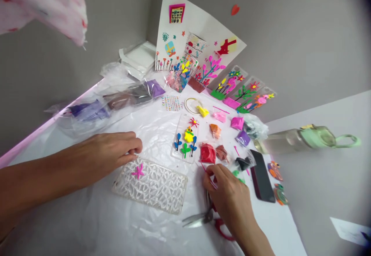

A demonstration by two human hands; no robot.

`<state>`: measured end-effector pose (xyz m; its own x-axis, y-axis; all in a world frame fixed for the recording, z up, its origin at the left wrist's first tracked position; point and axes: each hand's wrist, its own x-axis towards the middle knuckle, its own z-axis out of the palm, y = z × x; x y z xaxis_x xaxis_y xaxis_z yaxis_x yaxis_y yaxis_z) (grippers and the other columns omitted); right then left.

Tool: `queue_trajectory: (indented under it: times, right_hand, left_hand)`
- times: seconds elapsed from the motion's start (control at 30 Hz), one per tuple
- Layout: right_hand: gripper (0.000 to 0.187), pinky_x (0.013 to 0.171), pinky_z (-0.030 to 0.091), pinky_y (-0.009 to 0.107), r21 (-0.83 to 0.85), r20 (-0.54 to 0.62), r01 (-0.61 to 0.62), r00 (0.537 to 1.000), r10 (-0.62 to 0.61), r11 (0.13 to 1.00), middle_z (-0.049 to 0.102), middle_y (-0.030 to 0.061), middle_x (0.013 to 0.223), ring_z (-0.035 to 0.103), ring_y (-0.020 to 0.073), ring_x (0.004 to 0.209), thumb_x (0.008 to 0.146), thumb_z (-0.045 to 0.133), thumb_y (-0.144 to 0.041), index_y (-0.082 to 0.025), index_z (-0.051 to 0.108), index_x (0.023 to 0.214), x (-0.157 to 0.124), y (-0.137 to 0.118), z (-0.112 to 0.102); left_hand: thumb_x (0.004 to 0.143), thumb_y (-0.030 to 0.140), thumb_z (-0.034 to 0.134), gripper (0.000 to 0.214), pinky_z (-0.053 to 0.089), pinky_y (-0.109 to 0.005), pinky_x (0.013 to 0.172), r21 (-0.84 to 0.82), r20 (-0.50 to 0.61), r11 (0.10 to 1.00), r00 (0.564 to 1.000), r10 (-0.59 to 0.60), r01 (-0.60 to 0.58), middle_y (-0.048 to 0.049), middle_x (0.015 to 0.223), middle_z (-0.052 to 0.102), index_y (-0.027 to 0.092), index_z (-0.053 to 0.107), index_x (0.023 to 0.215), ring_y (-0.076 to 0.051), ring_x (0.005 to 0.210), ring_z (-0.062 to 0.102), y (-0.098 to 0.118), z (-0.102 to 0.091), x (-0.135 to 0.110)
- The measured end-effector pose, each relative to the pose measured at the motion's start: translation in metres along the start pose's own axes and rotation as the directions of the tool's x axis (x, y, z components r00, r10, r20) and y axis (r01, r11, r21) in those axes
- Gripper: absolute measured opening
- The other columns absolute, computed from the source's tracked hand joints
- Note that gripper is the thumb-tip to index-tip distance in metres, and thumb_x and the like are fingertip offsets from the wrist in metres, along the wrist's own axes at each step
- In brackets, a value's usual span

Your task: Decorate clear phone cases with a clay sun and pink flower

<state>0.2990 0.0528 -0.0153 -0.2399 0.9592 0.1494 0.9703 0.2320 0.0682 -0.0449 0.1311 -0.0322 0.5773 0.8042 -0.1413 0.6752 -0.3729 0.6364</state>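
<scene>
My left hand [124,148] has its fingers curled together at the upper left edge of a clear phone case [162,188]; whether anything is between the fingertips is hidden. The case lies flat, has a crackled pattern, and carries a pink clay starfish [138,171] near its left end. My right hand [227,184] is closed in a pinch on a thin pink stick [203,166]. Beneath it lie scissors [199,219] with red handles, partly covered by the hand. Beyond the case lies another clear case [181,130] decorated with a yellow clay duck [189,134], flowers and leaves.
Wrapped clay packets, including a red one [208,153], lie right of centre. A black phone [262,175] and a lying bottle [298,139] are at the right. Clay bags [127,97] sit at the back left. A decorated card [199,28] stands against the wall.
</scene>
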Motion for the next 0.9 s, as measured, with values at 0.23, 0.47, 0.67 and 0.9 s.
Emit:
queue_trajectory:
  times: [0.23, 0.47, 0.67, 0.9]
  right_hand:
    - [0.004, 0.059, 0.046, 0.021, 0.68, -0.038, -0.141, 0.973, 0.226, 0.719, 0.065, -0.0029, 0.073, 0.06, 0.0117, 0.063, 0.093, 0.066, -0.02, -0.024, 0.067, 0.091, 0.007, -0.013, -0.026]
    - [0.016, 0.065, 0.048, 0.02, 0.943, 0.306, -0.316, 0.947, -0.099, -0.103, 0.065, -0.0013, 0.081, 0.06, 0.0089, 0.069, 0.103, 0.062, -0.026, -0.028, 0.079, 0.101, 0.029, -0.055, -0.035]
    - [0.014, 0.077, 0.052, 0.023, 0.989, 0.147, -0.146, 0.987, -0.07, 0.017, 0.068, -0.0004, 0.091, 0.064, 0.0123, 0.085, 0.093, 0.076, -0.018, -0.027, 0.076, 0.104, 0.035, -0.095, -0.02]
    - [0.018, 0.079, 0.053, 0.025, 0.922, -0.067, 0.113, 0.989, -0.135, 0.371, 0.072, 0.0038, 0.091, 0.066, 0.0141, 0.084, 0.105, 0.055, -0.015, -0.019, 0.072, 0.102, 0.036, -0.102, -0.009]
  left_hand:
    - [0.099, 0.039, 0.043, 0.023, 0.041, -0.036, 0.076, -0.025, 0.095, 0.997, 0.993, -0.064, 0.066, -0.0009, 0.096, 0.066, 0.026, 0.062, 0.095, -0.022, 0.085, 0.064, -0.003, 0.003, 0.003]
    - [0.098, 0.037, 0.046, 0.019, 0.04, -0.034, 0.073, -0.037, 0.099, 0.995, 0.991, -0.088, 0.092, 0.0, 0.093, 0.067, 0.027, 0.061, 0.094, -0.021, 0.081, 0.063, -0.002, 0.003, 0.005]
    - [0.096, 0.034, 0.047, 0.017, 0.038, -0.035, 0.073, -0.019, 0.104, 0.995, 0.99, -0.096, 0.098, -0.0008, 0.092, 0.065, 0.025, 0.06, 0.09, -0.021, 0.082, 0.062, 0.003, 0.004, 0.005]
    - [0.098, 0.033, 0.044, 0.019, 0.037, -0.035, 0.075, -0.026, 0.065, 0.999, 0.997, -0.033, 0.035, -0.0004, 0.092, 0.062, 0.024, 0.059, 0.09, -0.02, 0.083, 0.061, -0.001, 0.008, 0.003]
